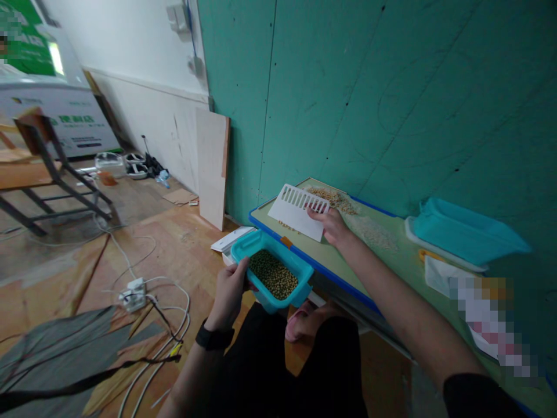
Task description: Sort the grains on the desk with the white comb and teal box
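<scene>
Beside the blue-edged, pale-green table (404, 261), a turquoise rectangular plastic tub (304, 270), already part-filled with green and yellowish beans (273, 274), is clasped by the left hand (230, 287). A slotted white plastic sheet (296, 217) is pinched above the tabletop by the right hand (333, 225). Tan beans (337, 200) and whitish grains (374, 232) are left loose there.

The left hand (228, 292) is gripping at 7 o'clock, thumb (242, 267) uppermost, while the right hand (334, 225) is pinching at 3 o'clock, its forearm (391, 284) slanting from 4 o'clock.

Green wall (322, 87); white wall (130, 40); chair (26, 175) on floor (200, 255)
</scene>
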The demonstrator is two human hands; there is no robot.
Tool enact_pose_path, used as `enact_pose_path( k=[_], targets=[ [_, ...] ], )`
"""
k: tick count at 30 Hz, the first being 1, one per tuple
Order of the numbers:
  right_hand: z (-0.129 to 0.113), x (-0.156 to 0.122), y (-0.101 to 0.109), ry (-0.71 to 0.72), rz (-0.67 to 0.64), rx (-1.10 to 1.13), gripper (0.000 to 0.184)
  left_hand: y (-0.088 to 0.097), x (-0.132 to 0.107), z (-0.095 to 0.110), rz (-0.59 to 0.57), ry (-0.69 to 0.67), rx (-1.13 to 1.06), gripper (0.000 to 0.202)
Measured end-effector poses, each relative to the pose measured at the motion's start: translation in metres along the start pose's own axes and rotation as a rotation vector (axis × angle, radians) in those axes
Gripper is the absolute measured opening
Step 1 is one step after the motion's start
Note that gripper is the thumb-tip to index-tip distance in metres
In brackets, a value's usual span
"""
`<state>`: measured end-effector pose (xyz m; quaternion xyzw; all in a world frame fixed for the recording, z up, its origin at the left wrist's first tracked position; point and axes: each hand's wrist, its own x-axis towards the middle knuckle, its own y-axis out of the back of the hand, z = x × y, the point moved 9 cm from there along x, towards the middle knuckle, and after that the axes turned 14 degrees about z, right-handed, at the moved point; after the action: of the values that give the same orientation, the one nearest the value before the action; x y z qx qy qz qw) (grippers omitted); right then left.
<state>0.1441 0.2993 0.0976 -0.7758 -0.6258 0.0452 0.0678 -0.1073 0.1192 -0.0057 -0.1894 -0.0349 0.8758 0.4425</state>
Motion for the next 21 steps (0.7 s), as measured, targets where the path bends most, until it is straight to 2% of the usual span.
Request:
enact_pose_path(
  k=[11,17,21],
  targets=[
    [-0.002,-0.028,0.002,-0.019,0.020,0.022,0.050,-0.006,0.005,0.010,-0.013,-0.023,0.002,0.048],
    [-0.008,-0.062,0.001,0.067,0.029,-0.008,0.053,-0.008,0.000,0.011,0.009,-0.048,-0.008,0.047],
    [-0.010,-0.075,0.001,0.111,0.040,-0.029,0.051,-0.009,0.000,0.009,0.028,-0.039,-0.005,0.048]
  ],
)
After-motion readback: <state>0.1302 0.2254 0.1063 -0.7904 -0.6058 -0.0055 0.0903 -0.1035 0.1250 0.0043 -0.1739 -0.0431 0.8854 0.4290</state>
